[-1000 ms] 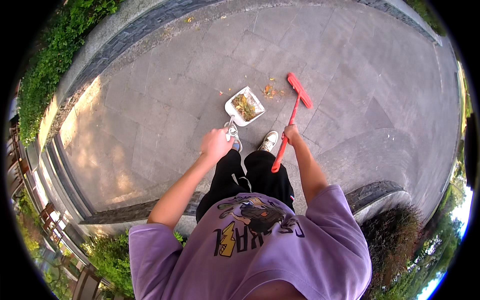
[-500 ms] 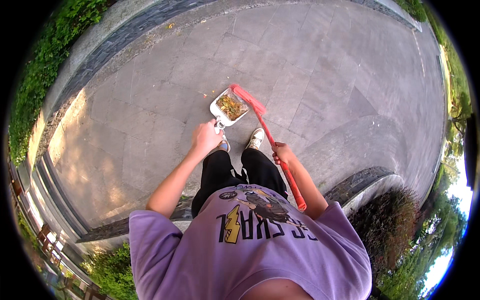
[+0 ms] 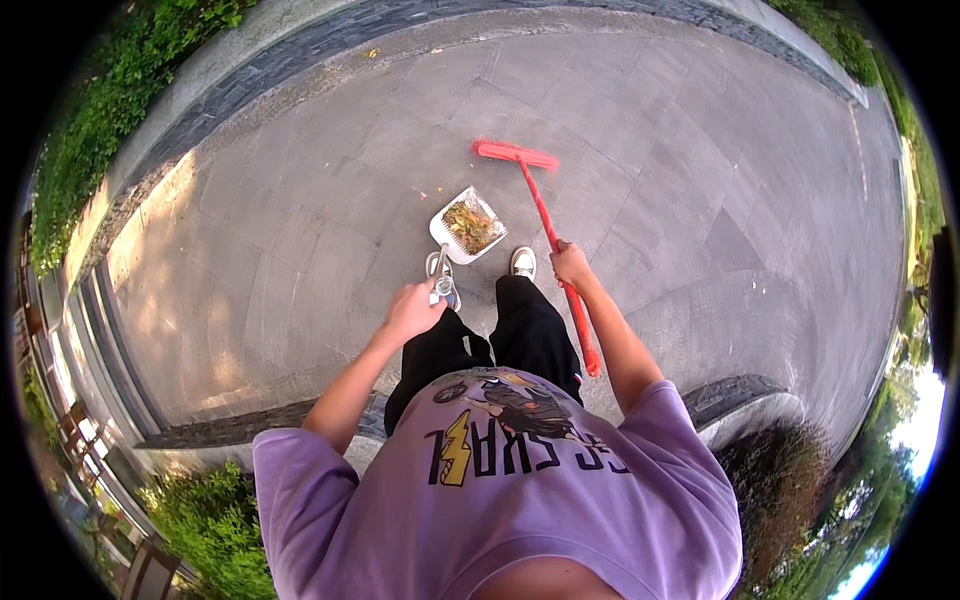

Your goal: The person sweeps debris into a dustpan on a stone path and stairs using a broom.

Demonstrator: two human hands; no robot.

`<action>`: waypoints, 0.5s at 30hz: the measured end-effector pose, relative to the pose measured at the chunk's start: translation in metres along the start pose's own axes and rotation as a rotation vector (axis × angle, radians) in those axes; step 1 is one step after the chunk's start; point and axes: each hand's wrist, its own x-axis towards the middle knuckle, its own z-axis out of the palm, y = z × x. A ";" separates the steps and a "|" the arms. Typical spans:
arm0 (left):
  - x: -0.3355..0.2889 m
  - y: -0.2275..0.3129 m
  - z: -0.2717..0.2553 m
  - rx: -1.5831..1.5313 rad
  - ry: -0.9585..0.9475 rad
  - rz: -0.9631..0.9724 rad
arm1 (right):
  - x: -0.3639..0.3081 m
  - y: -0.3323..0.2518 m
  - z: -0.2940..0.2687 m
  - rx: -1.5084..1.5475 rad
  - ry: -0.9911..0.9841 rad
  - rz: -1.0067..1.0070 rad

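A white dustpan (image 3: 440, 228) is in front of my feet, with its handle end gripped by my left hand (image 3: 414, 310). Dry leaves (image 3: 470, 228) in yellow, green and brown lie heaped inside its pan. My right hand (image 3: 571, 264) is wrapped round the red handle of a broom (image 3: 540, 205). The broom's wide red head (image 3: 515, 153) is beyond the dustpan, to its right and apart from it. A few small leaf bits (image 3: 425, 193) lie on the paving just left of the pan.
Grey stone paving (image 3: 330, 200) spreads all around. A low curved stone wall (image 3: 200, 130) with green shrubs (image 3: 95, 130) behind it bounds the far left. Behind me are a low kerb, a green bush (image 3: 210, 520) and a dark reddish shrub (image 3: 775, 490). Steps (image 3: 115, 340) rise at the left.
The broom head has moved away from the dustpan's edge, farther out and to the right. My right hand has moved forward with the handle. The dustpan has shifted slightly right and nearer to me.
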 end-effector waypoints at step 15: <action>-0.032 0.046 0.107 -0.143 0.329 -0.242 | 0.052 0.071 -0.052 -0.575 -0.199 -0.152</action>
